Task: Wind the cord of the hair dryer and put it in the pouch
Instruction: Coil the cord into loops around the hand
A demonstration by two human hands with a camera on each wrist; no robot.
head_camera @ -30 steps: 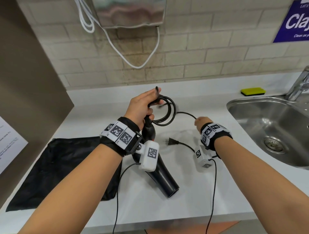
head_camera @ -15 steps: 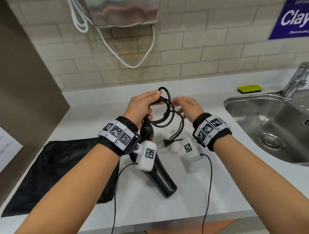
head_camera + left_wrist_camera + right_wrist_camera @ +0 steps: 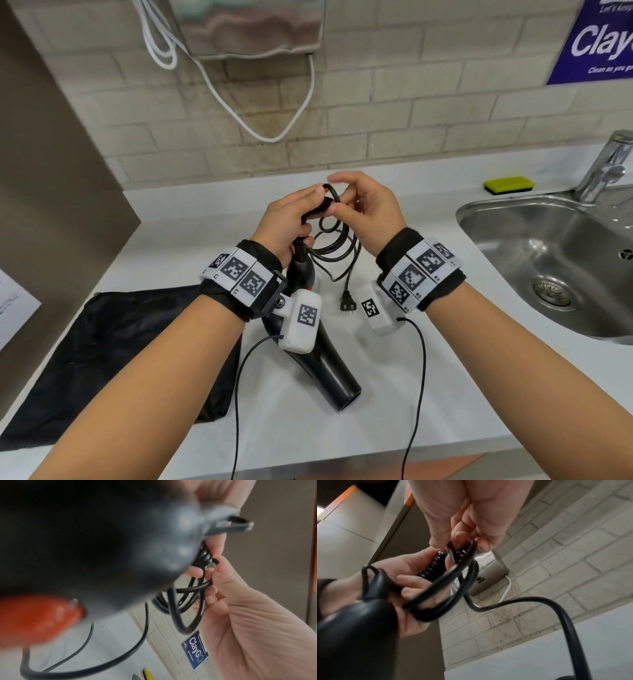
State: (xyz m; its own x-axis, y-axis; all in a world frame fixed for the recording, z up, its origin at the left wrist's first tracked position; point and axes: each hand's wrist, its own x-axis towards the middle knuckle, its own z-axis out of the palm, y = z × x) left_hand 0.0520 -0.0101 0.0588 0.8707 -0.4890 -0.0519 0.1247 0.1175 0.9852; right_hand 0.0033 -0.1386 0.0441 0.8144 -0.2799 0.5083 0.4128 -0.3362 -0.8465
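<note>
My left hand [image 3: 286,222] grips the hair dryer [image 3: 318,346] handle with the coils, my right hand [image 3: 368,212] pinches the cord [image 3: 337,245], and the pouch [image 3: 113,349] lies near-left on the bench [image 3: 428,394], nearer my left.

Hair dryer [image 3: 329,373]: smooth black plastic, looking semi-glossy, w/ orange plastic switch [image 3: 37,618]. Cord [image 3: 337,240]: glossy black rubbery sheath. Pouch [image 3: 113,356]: matt black cloth. Counter [image 3: 308,428]: smooth white, looking matt. Sink [image 3: 548,260]: brushed metal, shining. Wall [image 3: 411,120]: rough beige brick-look tile. Sponge [image 3: 509,185]: yellow foam.
</note>
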